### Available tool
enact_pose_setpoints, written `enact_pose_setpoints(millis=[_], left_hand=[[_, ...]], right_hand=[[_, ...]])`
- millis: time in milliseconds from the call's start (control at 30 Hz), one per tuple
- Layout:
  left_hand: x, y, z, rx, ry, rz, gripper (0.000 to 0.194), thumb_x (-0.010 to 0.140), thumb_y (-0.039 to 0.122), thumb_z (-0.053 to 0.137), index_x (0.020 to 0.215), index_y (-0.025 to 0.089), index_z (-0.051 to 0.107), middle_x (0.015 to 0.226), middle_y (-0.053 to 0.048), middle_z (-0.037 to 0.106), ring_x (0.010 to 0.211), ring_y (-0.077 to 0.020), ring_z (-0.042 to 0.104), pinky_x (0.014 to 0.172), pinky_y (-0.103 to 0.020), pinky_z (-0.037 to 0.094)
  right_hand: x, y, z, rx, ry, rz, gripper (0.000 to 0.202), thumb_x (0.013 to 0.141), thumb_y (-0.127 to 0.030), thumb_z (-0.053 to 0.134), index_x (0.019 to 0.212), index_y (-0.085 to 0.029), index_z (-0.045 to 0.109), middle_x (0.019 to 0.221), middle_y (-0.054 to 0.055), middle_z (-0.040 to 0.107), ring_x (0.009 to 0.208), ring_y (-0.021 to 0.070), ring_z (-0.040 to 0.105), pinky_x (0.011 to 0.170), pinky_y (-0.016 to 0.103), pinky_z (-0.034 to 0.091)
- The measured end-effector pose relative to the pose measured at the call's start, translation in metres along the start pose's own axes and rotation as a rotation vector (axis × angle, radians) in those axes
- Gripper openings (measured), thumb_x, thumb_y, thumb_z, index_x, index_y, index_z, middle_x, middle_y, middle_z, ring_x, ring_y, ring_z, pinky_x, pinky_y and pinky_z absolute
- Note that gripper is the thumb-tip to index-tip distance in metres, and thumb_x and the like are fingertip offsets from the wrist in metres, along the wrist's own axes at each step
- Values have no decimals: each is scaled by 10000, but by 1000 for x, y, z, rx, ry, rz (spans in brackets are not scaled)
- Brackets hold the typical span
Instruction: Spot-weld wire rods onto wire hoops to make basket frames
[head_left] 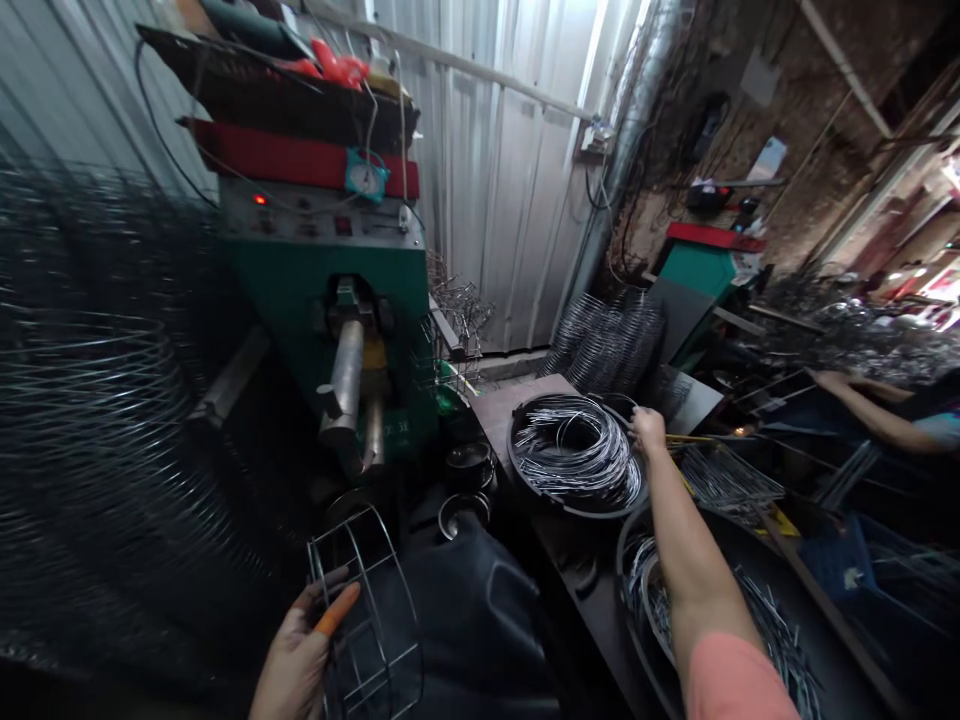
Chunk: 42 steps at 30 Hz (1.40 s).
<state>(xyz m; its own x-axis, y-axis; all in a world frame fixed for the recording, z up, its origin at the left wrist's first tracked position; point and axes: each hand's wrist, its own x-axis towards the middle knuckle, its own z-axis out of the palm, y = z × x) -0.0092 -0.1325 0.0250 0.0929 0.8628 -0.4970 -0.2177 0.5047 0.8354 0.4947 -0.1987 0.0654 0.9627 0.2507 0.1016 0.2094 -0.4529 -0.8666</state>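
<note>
My left hand (304, 635), an orange cover on its thumb, is closed on a round wire basket frame (381, 610) at the lower middle. The frame is tilted, with curved rods crossed by straight ones. My right arm reaches forward to the far right rim of a black basin (517, 462). In that basin lies a thick coil of loose wire rings (574, 455). My right hand (647, 428) is closed, and a thin curved wire (621, 397) runs from its fingers. How much of that wire is in the grip is hidden.
A green machine (262, 270) with a metal arm (346, 375) stands ahead. Stacked wire frames (97, 420) fill the left. A larger basin (626, 580) of wire pieces lies beneath my right arm. At the far right, another person's arm (874, 410) reaches toward a second machine (694, 285).
</note>
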Motion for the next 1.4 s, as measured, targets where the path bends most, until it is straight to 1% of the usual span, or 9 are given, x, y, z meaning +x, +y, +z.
enact_pose_setpoints(millis=[233,333,433,633,867,1033,1133,1267,1400], left_hand=[[-4,1,-14,-74,45,136,421,352,161,604,769,220,592,838,21,597,613,-102,517,435,-171,349],[-4,-2,-22,-34,44,215,430,388,212,625,818,219,603,847,12,588,619,-99,493,451,-174,331],[-6,-5,-27,-14,32,280,417,443,280,663,851,216,607,908,-20,597,740,-142,539,502,-187,347],[-2,-10,-32,5,15,363,495,467,384,727,909,192,610,943,-53,606,762,-159,548,487,-190,321],[34,1,-28,-4,-15,375,519,511,456,719,920,166,587,659,35,512,430,-33,300,390,-179,162],[53,19,-22,-41,-1,369,416,516,408,726,835,171,603,713,17,516,550,-60,412,440,-157,283],[58,26,-20,-42,-8,342,420,495,396,749,822,171,612,761,1,543,586,-67,439,462,-160,327],[70,25,-20,-64,-23,299,474,464,398,774,844,159,622,719,6,537,577,-68,443,448,-161,337],[87,19,-20,-80,-12,278,470,457,424,777,792,132,624,635,14,524,534,-66,436,439,-176,356]], right_hand=[[-68,-52,-72,616,-138,-143,307,692,-397,617,902,-184,547,454,-110,313,303,35,252,293,146,197],[-106,-63,-102,844,-249,-253,282,643,-347,660,848,-205,529,462,-107,322,337,38,298,321,146,249],[-128,-73,-108,775,-388,-225,343,578,-314,718,846,-190,542,539,-69,448,408,50,400,374,164,326],[-138,-95,-50,413,-629,-132,421,537,-432,718,814,-142,588,413,-108,305,326,26,207,338,173,106],[-152,-97,32,248,-699,-518,314,591,-429,652,763,-166,640,644,17,604,595,158,537,551,268,419],[-172,-81,94,203,-681,-589,313,640,-446,602,779,-167,633,719,38,625,694,192,550,659,307,430],[-188,-68,124,213,-776,-628,306,653,-469,612,715,-170,602,678,23,602,670,179,536,648,294,426],[-202,-55,153,223,-921,-594,380,650,-524,633,783,-168,631,743,40,639,725,200,571,692,312,447],[-208,-50,175,266,-922,-678,362,690,-528,613,798,-186,658,826,60,651,812,220,586,767,343,447]])
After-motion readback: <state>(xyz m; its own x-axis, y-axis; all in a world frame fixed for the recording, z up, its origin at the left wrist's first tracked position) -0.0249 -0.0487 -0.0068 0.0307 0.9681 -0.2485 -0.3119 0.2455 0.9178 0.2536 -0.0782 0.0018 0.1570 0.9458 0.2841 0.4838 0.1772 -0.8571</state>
